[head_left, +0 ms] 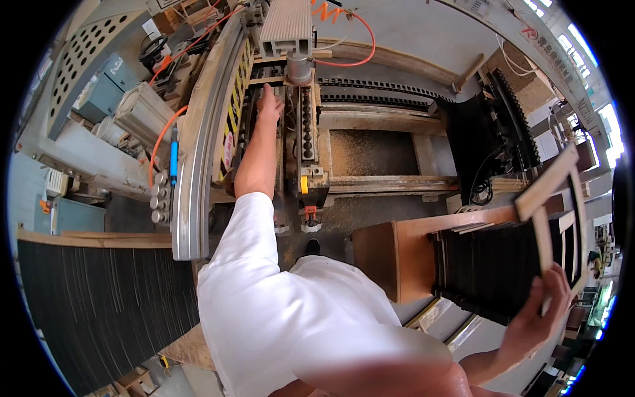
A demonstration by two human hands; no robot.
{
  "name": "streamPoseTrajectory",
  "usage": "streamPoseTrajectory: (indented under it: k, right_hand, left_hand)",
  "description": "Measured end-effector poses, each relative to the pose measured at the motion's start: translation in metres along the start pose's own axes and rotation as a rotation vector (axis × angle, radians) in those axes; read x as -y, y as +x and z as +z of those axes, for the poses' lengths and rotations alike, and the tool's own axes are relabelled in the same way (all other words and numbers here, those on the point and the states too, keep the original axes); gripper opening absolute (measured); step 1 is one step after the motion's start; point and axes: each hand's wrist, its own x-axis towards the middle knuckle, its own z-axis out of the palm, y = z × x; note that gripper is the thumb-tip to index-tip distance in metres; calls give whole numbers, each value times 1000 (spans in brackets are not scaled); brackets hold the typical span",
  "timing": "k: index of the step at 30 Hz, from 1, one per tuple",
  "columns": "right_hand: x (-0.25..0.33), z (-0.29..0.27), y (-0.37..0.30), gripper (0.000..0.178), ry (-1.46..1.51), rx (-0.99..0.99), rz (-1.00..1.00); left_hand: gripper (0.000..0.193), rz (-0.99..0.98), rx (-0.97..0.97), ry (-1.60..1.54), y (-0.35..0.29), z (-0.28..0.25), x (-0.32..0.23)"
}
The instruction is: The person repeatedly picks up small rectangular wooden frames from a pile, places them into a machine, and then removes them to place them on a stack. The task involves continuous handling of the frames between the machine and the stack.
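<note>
My left arm stretches forward into a long machine, and my left hand (268,106) is at a narrow wooden strip (266,82) lying across it. Its fingers look stretched out, with the fingertips beside the strip; whether they touch it I cannot tell. Out to the right, my right hand (548,299) is closed round the lower end of a light wooden frame (544,235). That frame is held tilted up, above a stack of dark-edged pieces (489,264). A grey metal cylinder (299,68) stands just right of my left hand.
An orange-brown wooden box (397,255) stands beside the stack. Many dark boards (106,298) are packed at the left. A silver rail (188,218) runs along the machine's left side, with an orange hose (159,142) by it. Sawdust lies in a framed opening (374,152).
</note>
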Motion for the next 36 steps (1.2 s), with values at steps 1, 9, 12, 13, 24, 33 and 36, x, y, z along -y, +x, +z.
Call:
streamPoseTrajectory:
  k: [1, 9, 12, 13, 24, 33, 36]
  right_hand:
    - [18, 10, 3, 15, -18, 33, -57]
    - [74, 113, 19, 20, 204, 275, -301]
    - [74, 176, 25, 21, 389, 295, -395]
    - [80, 194, 29, 21, 423, 311, -436]
    - [184, 422, 19, 11, 819, 369, -808]
    - [209, 468, -4, 22, 851, 565, -874]
    - [210, 473, -2, 24, 914, 587, -798]
  left_hand:
    - [59, -10, -20, -32, 15, 6, -1]
    - [46, -23, 80, -355, 64, 34, 9]
    - [46, 54, -2, -365, 40, 5, 8]
    - [44, 25, 5, -385, 37, -9, 12]
    - [23, -20, 377, -470, -164, -94, 84]
    - [26, 99, 314, -518, -188, -89, 82]
    - [25, 116, 218, -460, -199, -89, 83]
